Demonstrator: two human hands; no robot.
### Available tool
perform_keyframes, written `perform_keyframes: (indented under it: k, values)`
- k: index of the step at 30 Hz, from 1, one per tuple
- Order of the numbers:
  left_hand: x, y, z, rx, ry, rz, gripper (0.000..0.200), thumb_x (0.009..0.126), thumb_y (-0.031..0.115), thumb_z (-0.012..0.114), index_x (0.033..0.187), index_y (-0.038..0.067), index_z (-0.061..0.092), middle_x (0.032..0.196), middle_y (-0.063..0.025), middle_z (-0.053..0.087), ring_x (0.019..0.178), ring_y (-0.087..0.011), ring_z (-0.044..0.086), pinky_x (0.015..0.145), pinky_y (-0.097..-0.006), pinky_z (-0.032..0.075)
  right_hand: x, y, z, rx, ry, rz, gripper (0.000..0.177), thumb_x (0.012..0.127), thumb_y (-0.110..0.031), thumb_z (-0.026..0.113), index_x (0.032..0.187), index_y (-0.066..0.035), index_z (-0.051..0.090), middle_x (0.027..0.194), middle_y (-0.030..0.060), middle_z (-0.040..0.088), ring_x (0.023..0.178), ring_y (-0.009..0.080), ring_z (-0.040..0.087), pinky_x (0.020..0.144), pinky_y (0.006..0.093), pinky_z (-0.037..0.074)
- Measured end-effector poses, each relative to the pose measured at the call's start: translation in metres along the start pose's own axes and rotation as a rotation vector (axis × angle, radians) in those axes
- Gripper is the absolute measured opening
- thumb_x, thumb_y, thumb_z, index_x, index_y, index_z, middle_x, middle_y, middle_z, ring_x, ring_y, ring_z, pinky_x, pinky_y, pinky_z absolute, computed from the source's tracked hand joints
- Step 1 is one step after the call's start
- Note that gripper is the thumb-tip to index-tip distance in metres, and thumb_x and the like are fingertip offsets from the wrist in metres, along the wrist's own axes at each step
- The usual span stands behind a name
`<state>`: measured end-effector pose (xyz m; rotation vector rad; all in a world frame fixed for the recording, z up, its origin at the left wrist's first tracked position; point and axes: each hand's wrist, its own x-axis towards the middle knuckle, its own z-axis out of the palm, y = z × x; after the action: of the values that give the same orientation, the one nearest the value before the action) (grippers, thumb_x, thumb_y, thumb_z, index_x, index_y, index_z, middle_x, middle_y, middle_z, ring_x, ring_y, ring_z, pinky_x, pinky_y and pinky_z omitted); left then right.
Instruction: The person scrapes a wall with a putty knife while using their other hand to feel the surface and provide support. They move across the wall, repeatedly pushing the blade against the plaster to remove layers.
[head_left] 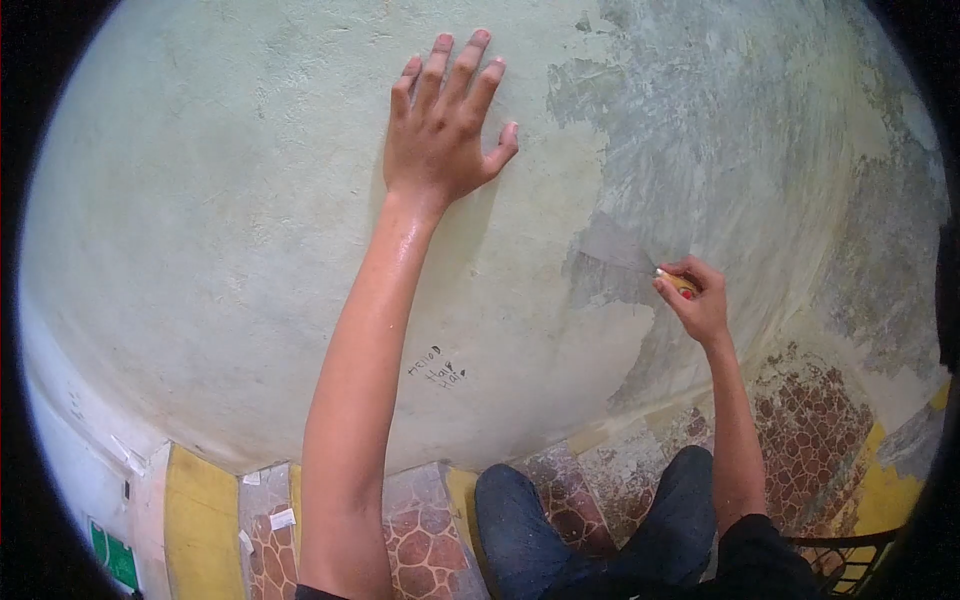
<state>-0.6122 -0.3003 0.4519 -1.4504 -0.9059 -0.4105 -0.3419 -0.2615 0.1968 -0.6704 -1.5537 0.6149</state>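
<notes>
My left hand point(437, 135) lies flat against the pale green wall point(250, 200), its fingers spread and nothing in it. Lower and to the right, my right hand point(700, 298) grips the yellow handle of a putty knife point(622, 248). The knife's wide blade points left and rests at the ragged border between the pale paint and a bare grey patch point(690, 170). Fingers cover part of the handle.
Handwritten words point(437, 368) mark the wall below. Brown stone-patterned floor tiles point(425, 545) with yellow strips lie underneath, littered with debris on the right. A white scrap point(282, 519), a green sign point(113, 556) and a black metal frame point(850, 560) are near the edges.
</notes>
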Motion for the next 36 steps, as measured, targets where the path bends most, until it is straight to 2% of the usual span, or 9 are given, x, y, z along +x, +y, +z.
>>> perform_keyframes:
  k: [11, 14, 18, 24, 27, 29, 31, 35, 36]
  values:
    - [-0.001, 0.003, -0.002, -0.012, -0.036, -0.021, 0.058, 0.079, 0.043, 0.061, 0.132, 0.022, 0.05, 0.151, 0.0018, 0.04, 0.139, -0.0209, 0.035, 0.113, -0.0429, 0.027, 0.003, -0.007, -0.011, -0.138, -0.037, -0.001, 0.018, 0.079, -0.01, 0.078, 0.081, 0.001, 0.064, 0.082, 0.0098, 0.071, 0.077, 0.0102, 0.065, 0.065, 0.0261, 0.051]
    - [0.001, 0.003, -0.003, -0.033, -0.013, -0.013, 0.058, 0.078, 0.043, 0.062, 0.13, 0.02, 0.052, 0.15, -0.0003, 0.041, 0.138, -0.0233, 0.036, 0.111, -0.0439, 0.027, -0.003, -0.005, -0.011, -0.067, -0.067, -0.041, 0.02, 0.079, -0.012, 0.079, 0.08, 0.002, 0.064, 0.081, 0.0085, 0.071, 0.076, 0.0089, 0.064, 0.065, 0.0256, 0.05]
    - [0.001, 0.001, 0.0, -0.075, 0.035, 0.005, 0.056, 0.077, 0.043, 0.063, 0.126, 0.017, 0.054, 0.147, -0.0033, 0.043, 0.135, -0.027, 0.039, 0.109, -0.046, 0.029, -0.001, 0.007, 0.002, 0.083, 0.011, 0.08, 0.017, 0.082, -0.01, 0.076, 0.085, 0.003, 0.065, 0.084, 0.0082, 0.07, 0.078, 0.0081, 0.062, 0.067, 0.0241, 0.049]
    - [0.004, -0.001, 0.004, -0.078, 0.096, 0.022, 0.055, 0.075, 0.043, 0.064, 0.122, 0.015, 0.055, 0.143, -0.0068, 0.046, 0.132, -0.0297, 0.04, 0.106, -0.0481, 0.031, -0.021, 0.002, -0.015, -0.056, -0.072, 0.032, 0.017, 0.086, -0.009, 0.074, 0.091, 0.003, 0.063, 0.079, 0.001, 0.06, 0.075, 0.0061, 0.056, 0.067, 0.0216, 0.046]
    - [0.001, 0.001, 0.006, -0.082, 0.095, 0.003, 0.056, 0.074, 0.042, 0.064, 0.121, 0.015, 0.055, 0.141, -0.0081, 0.047, 0.131, -0.0306, 0.041, 0.106, -0.0485, 0.031, -0.053, 0.049, -0.033, 0.017, -0.051, 0.152, 0.017, 0.086, -0.009, 0.073, 0.092, 0.003, 0.062, 0.08, 0.0017, 0.061, 0.076, 0.0065, 0.057, 0.069, 0.0223, 0.047]
    - [0.0, 0.0, 0.009, -0.106, 0.092, 0.004, 0.056, 0.074, 0.042, 0.064, 0.121, 0.013, 0.055, 0.142, -0.0085, 0.047, 0.132, -0.031, 0.041, 0.106, -0.0493, 0.03, -0.063, 0.071, -0.04, 0.015, -0.016, 0.344, 0.018, 0.085, -0.008, 0.073, 0.093, 0.004, 0.063, 0.082, 0.0027, 0.063, 0.078, 0.0078, 0.06, 0.071, 0.0233, 0.049]
    - [0.001, -0.004, 0.003, -0.109, 0.076, 0.004, 0.056, 0.075, 0.042, 0.063, 0.122, 0.013, 0.055, 0.144, -0.0084, 0.046, 0.133, -0.0311, 0.04, 0.107, -0.0495, 0.03, -0.063, 0.066, -0.03, 0.218, 0.068, 0.274, 0.017, 0.084, -0.006, 0.074, 0.092, 0.004, 0.063, 0.084, 0.0045, 0.065, 0.082, 0.0092, 0.062, 0.073, 0.0245, 0.05]
    - [0.004, 0.0, -0.001, -0.119, 0.029, 0.024, 0.054, 0.076, 0.039, 0.062, 0.122, 0.012, 0.054, 0.147, -0.0081, 0.043, 0.135, -0.0306, 0.039, 0.109, -0.0504, 0.03, -0.038, 0.027, -0.021, 0.015, -0.035, 0.185, 0.019, 0.081, -0.009, 0.077, 0.091, 0.003, 0.067, 0.085, 0.005, 0.069, 0.078, 0.0081, 0.061, 0.069, 0.0231, 0.048]
    - [0.003, 0.003, -0.005, -0.094, 0.009, 0.018, 0.054, 0.076, 0.039, 0.062, 0.123, 0.013, 0.055, 0.148, -0.0066, 0.042, 0.135, -0.0292, 0.039, 0.109, -0.0495, 0.03, -0.035, 0.025, -0.013, 0.123, -0.021, 0.237, 0.021, 0.08, -0.011, 0.079, 0.09, 0.002, 0.067, 0.082, 0.0047, 0.068, 0.076, 0.0068, 0.06, 0.067, 0.0227, 0.047]
